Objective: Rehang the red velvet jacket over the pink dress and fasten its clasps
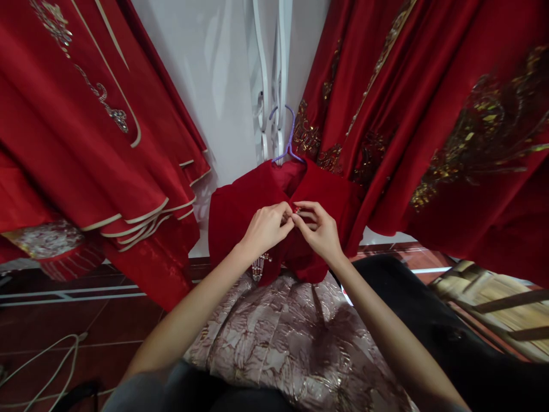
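A short red jacket point(240, 200) is on a purple hanger point(290, 137), with its neckline falling open just under the hook. My left hand point(268, 226) and my right hand point(319, 232) meet at the jacket's front edge, fingertips bent together in a pinch. Between them shows a small red and pale fastening point(297, 210), partly hidden by the fingers. A beaded ornament point(258, 266) hangs on the jacket below my left wrist. Under the jacket spreads a shiny pinkish patterned skirt point(274, 332).
Red garments with pale trim point(141, 189) hang at left. More red garments with gold sequins point(454, 143) hang at right. Behind is a white panel point(206, 68). A white cable point(64, 366) lies on the tiled floor, and a slatted wooden thing point(501, 303) is at right.
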Tool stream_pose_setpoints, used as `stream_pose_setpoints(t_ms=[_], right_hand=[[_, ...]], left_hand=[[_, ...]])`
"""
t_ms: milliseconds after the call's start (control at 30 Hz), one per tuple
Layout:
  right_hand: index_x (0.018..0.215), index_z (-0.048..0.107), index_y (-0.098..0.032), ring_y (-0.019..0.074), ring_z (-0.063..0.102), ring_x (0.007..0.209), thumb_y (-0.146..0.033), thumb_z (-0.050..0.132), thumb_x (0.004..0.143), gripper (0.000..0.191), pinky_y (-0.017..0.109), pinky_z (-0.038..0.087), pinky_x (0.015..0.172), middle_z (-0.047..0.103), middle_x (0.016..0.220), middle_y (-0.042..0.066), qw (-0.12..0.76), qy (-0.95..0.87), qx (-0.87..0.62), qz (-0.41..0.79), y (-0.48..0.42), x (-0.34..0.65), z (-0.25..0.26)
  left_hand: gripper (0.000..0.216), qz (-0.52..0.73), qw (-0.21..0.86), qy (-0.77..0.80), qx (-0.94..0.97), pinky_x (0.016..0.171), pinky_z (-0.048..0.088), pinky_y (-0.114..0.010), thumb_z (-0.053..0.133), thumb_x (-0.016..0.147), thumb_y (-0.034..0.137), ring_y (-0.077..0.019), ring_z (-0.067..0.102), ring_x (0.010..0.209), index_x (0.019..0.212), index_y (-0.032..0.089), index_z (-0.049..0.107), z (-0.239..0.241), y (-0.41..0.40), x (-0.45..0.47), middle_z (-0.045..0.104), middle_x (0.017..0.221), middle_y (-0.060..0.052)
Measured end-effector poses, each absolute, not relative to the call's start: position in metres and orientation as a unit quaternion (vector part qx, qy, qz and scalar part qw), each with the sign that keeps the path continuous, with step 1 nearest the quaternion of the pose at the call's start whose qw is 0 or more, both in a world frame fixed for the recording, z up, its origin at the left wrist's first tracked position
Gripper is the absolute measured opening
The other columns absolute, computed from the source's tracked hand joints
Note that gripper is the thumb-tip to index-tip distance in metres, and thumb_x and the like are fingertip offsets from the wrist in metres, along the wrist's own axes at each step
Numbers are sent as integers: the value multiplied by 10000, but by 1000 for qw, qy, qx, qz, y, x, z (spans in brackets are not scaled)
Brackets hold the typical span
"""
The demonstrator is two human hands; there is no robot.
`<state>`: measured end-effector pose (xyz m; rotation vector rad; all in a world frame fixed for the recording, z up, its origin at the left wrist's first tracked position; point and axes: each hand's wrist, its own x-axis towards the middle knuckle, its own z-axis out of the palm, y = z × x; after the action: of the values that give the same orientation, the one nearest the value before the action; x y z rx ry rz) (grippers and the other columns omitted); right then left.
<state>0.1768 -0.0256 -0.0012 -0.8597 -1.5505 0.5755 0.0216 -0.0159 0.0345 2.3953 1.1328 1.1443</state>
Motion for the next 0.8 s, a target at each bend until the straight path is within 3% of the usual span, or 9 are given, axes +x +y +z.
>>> stream_pose_setpoints(t_ms=[167,267,367,467,700,800], right_hand=[[1375,304,-289,230,575,1105,-292,627,791,667,335,586,711,410,1399,122,586,-684,-376,217,-39,173,-24],[1388,244,-273,220,610,969,-240,655,712,792,373,566,718,489,1303,119,534,-703,-427,194,-46,179,-40],[1296,312,-230,174,617,772,-212,613,719,651,362,540,708,595,1021,52,495,-695,-464,238,-48,191,-49],[1138,400,-214,150,587,676,-237,594,746,438,306,502,625,584,860,7,504,-654,-490,279,-47,202,-49],[954,459,-231,117,542,694,-239,632,785,242,267,452,639,543,836,-9,563,-614,-457,312,-72,209,-14],[928,478,-237,110,533,774,-237,646,808,206,253,458,696,520,870,-8,538,-640,-396,381,-93,203,5]], left_hand=[[145,519,270,393,709,762,573,-284,509,862,191,-151,687,867,989,199,579,3,-24,24,695,988,-67],[152,583,374,379,614,818,571,-311,474,881,212,-147,680,904,990,172,573,-19,-30,24,686,993,-90],[165,598,415,371,576,894,544,-339,479,886,247,-156,667,955,957,157,598,-33,-38,26,687,1015,-103],[228,579,442,358,584,985,486,-369,479,902,292,-184,641,1048,993,157,639,-38,-44,29,687,1082,-112],[415,561,464,373,575,1174,248,-373,521,911,384,-194,392,1374,1301,246,546,-55,-48,45,475,1452,-51],[386,580,465,376,554,1098,374,-374,540,893,409,-211,512,1275,1226,222,601,-56,-51,43,561,1368,-76]])
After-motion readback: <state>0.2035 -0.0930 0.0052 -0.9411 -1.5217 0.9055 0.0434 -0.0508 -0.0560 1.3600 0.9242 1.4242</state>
